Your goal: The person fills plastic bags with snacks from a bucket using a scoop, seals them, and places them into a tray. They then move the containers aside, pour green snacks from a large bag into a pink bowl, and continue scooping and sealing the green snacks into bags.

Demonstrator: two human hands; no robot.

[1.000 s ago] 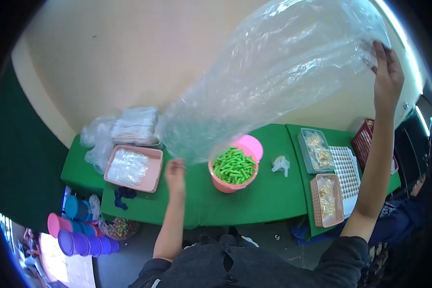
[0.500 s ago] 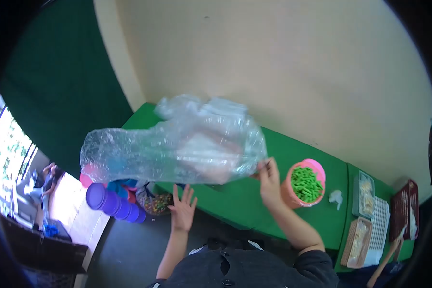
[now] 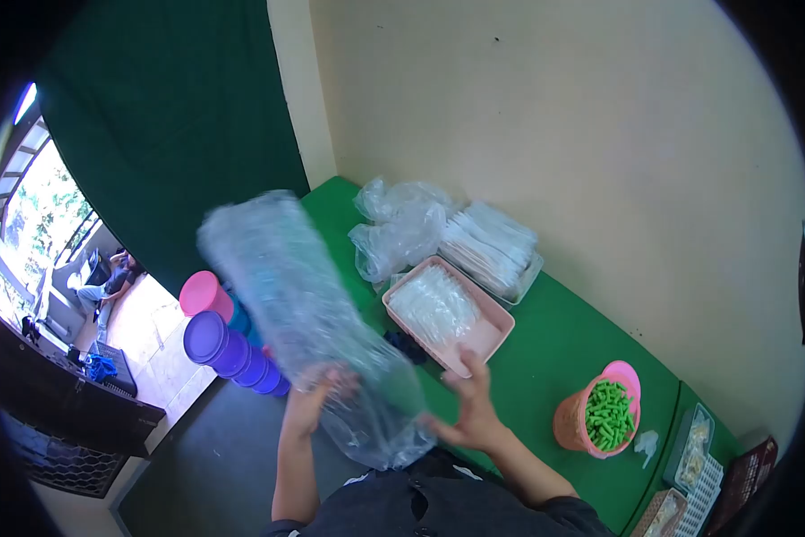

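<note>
A large clear plastic bag slants up and to the left in front of me, smeared by motion. My left hand is closed on its left edge near the lower end, the fingers partly behind the film. To the right, my right hand has thumb and fingers spread, with the thumb tip right at the bag's edge. Just beyond its fingertips lies a pink tray on the green table, with clear plastic packets inside.
Behind the tray are a clear container with white packets and crumpled plastic bags. A pink basket of green pieces stands on the right, with small baskets past it. Purple tubs stack at left; a person sits outside.
The bag has swung from lying across the table to slanting upright at the left. My right hand has released it and spread open; my left hand has closed on it. The view has shifted.
</note>
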